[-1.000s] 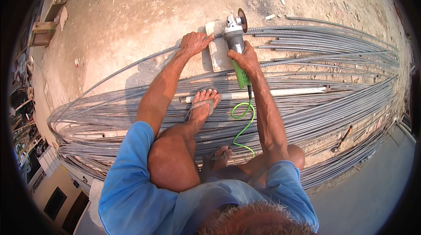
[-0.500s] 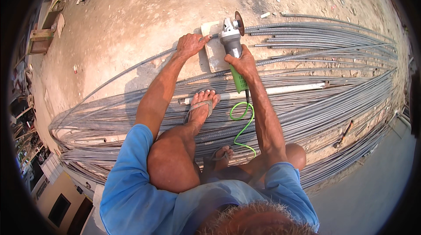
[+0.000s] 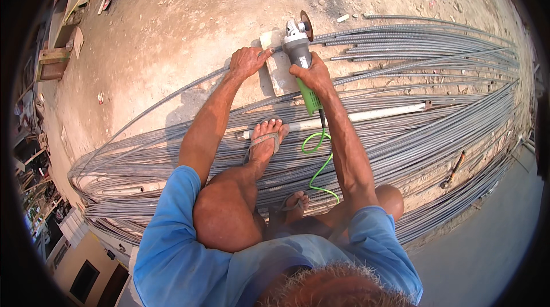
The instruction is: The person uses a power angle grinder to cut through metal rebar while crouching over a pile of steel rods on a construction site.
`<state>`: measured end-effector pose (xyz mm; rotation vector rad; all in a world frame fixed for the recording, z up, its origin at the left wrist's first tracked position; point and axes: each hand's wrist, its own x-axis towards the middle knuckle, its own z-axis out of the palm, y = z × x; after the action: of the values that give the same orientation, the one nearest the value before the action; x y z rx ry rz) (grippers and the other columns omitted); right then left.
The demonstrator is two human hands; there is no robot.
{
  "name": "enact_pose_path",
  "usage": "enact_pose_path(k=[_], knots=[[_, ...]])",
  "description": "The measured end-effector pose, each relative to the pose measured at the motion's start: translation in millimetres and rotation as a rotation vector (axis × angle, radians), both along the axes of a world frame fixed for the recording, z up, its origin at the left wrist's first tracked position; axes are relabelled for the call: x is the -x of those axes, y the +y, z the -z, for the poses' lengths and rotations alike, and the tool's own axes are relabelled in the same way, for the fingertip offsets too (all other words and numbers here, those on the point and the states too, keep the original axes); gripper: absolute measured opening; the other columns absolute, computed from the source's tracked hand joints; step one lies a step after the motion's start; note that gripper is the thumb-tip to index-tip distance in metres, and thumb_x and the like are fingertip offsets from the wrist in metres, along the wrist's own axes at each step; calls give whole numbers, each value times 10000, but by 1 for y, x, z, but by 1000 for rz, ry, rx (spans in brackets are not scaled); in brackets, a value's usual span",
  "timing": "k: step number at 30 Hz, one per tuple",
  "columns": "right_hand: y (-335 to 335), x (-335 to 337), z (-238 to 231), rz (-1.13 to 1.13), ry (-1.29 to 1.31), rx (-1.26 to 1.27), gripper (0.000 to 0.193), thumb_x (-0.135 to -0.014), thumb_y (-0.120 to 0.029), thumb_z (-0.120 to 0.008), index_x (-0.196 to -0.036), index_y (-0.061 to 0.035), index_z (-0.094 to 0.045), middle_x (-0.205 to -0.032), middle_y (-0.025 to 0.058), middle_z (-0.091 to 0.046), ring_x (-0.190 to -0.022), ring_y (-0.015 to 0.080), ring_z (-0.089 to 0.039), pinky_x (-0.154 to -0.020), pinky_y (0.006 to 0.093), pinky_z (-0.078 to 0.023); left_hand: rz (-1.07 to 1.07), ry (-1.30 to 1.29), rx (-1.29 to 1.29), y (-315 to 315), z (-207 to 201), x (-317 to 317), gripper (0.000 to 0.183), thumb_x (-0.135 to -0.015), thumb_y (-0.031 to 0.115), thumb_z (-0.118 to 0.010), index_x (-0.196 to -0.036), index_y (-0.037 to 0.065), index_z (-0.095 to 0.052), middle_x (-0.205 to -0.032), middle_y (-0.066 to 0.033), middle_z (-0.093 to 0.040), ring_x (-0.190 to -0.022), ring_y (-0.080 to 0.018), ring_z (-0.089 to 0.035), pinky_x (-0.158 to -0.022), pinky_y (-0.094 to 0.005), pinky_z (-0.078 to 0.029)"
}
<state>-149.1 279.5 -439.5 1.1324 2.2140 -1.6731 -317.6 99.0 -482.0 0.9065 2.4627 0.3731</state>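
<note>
Grinder (image 3: 297, 49) has shifted slightly forward in the head view, its body clasped by the right hand (image 3: 314, 72); left hand (image 3: 247, 62) wraps 1 ribbed bar (image 3: 215, 73) crossing a pale block (image 3: 279, 75). Snagging, the seemingly unguarded disc (image 3: 307, 26) could kick toward bare fingers.

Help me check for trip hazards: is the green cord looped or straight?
Looped: the green cord curls round in a ring just behind the angle grinder in the right hand.
</note>
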Motion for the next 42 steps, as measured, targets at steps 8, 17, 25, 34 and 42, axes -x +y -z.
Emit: enact_pose_path(k=[8,17,25,34,42], knots=[[-4,-12,-5,-8,18,-12,735,-632,-404,-803,-1180,48,-616,-1021,268,-718,-949,371,-719,-825,430,-566,-1,-21,25,-1,-3,0,716,-984,700,-449,-1018,78,-800,-710,-177,-717,-732,-334,-733,-661,-477,-564],[1,-1,-2,-21,-1,-33,719,-634,-412,-795,-1153,54,-622,-1010,260,-723,-936,370,-721,-822,430,-567,-15,-29,2,1,0,0,728,-975,713,-449,-983,76,-800,-720,-184,-718,-736,-351,-728,-675,-490,-562],[2,4,-2,2,-3,5,720,-625,-416,-800,-1144,52,-630,-1013,257,-723,-932,361,-723,-815,421,-566,-13,-55,10,1,-6,-1,707,-976,696,-465,-967,72,-797,-731,-188,-720,-745,-352,-728,-682,-486,-561],[-1,-7,0,8,11,3,722,-627,-412,-809,-1146,55,-624,-1004,268,-718,-935,370,-721,-814,434,-566,-20,-31,21,1,-4,-1,705,-976,696,-465,-970,74,-797,-744,-185,-726,-744,-355,-728,-675,-485,-562],[2,-4,-2,-7,3,-21,723,-628,-392,-802,-1153,72,-620,-1001,277,-717,-939,374,-722,-819,434,-567,-15,-39,15,2,-6,-1,716,-976,701,-462,-961,67,-795,-747,-190,-725,-746,-351,-728,-675,-488,-559]])
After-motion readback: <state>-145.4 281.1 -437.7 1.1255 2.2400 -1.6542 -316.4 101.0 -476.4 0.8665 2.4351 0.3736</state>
